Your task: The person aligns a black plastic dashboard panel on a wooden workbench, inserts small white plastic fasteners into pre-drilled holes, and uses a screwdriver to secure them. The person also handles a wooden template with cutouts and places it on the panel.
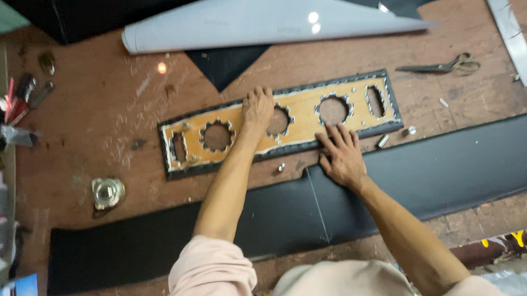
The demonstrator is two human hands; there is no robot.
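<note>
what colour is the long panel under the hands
Orange-brown wooden panel edged in black material with pale stitches or staples; seen in the head view.

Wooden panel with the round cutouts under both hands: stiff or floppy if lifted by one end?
Probably stiff: the wooden panel lies flat with straight edges, unlike the rolled grey sheet beyond it. The three round holes and end slots likely make it light and weaker at the narrow bridges. It may slide on the worn table; the left hand and right hand press on it.
</note>
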